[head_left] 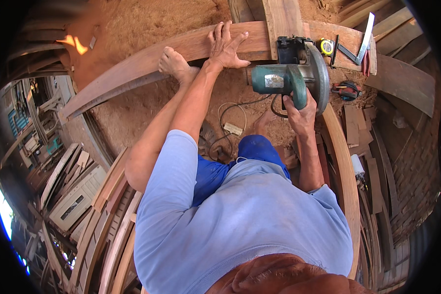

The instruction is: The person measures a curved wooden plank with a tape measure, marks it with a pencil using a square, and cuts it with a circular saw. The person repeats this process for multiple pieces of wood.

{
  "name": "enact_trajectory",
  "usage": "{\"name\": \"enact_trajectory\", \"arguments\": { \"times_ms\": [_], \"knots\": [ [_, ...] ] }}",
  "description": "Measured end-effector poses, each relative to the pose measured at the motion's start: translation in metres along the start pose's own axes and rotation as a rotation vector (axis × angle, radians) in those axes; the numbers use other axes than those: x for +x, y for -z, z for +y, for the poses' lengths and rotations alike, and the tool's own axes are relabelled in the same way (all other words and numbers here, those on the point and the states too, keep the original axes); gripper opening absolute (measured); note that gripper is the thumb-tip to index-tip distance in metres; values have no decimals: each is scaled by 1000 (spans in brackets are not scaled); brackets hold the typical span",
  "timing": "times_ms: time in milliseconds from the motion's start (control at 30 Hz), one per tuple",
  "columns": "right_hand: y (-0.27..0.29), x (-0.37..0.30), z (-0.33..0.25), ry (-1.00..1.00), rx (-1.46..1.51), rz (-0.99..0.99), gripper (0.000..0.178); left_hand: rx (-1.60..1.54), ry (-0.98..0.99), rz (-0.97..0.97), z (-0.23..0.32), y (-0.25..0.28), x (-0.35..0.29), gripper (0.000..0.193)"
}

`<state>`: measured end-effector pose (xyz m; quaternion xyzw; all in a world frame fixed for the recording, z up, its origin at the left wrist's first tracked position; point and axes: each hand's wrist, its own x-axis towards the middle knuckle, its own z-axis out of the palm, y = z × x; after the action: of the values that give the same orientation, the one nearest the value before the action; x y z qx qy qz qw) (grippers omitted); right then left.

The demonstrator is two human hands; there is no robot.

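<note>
right hand [301, 111] gripping saw [274, 79], tape measure [326, 46] beside, square [365, 39] on plank [345, 34]

The wooden beam [191, 46] looks smooth and matt, the saw housing [260, 80] plastic, its guard [321, 76] metal

Sawdust-strewn brown floor [147, 13], brickwork [416, 188] at right, bright daylight [4, 208] at far left.

A green circular saw [285, 77] sits at a curved plank [191, 45].
</note>
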<state>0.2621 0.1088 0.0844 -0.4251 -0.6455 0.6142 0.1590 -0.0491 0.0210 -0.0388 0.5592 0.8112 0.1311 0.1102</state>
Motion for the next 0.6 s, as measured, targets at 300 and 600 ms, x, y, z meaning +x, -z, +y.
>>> {"name": "enact_trajectory", "arguments": {
  "times_ms": [300, 600],
  "knots": [
    [-4, 9, -1, -2, 17, -18, 17, 19, -10, 1, -1, -1, -2, 105],
    [-7, 17, -5, 17, 25, -19, 13, 16, -4, 2, -3, -5, -1, 104]
  ]
}}
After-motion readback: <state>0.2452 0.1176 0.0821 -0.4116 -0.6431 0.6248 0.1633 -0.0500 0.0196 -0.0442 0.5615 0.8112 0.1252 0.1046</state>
